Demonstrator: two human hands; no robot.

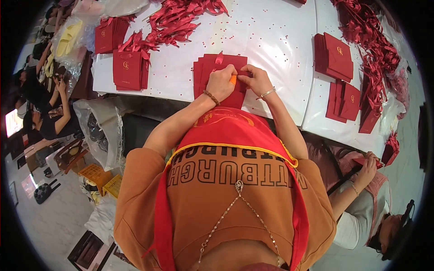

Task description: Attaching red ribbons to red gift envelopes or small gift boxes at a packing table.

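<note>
Both my hands are close together over a fanned stack of dark red paper bags (201, 64) at the table's near edge. My left hand (220, 81) is closed, fingers curled, with a beaded bracelet at its wrist. A small orange piece (233, 79) shows at its thumb side; whether it is worn or held I cannot tell. Facing it, my right hand (257, 81) pinches thumb and fingertips together at the bags' right part, a bangle on its wrist. What lies inside either pinch is hidden. A pink-red ribbon loop (219, 58) stands up from the stack beyond my left hand.
Bundles of red bags (128, 70) stand left, with a heap of red ribbons (174, 20) behind them. More bags (337, 56) and ribbons (368, 49) lie right. Red confetti dots the white table (271, 45). A co-worker's hand (368, 169) holds something red at the lower right.
</note>
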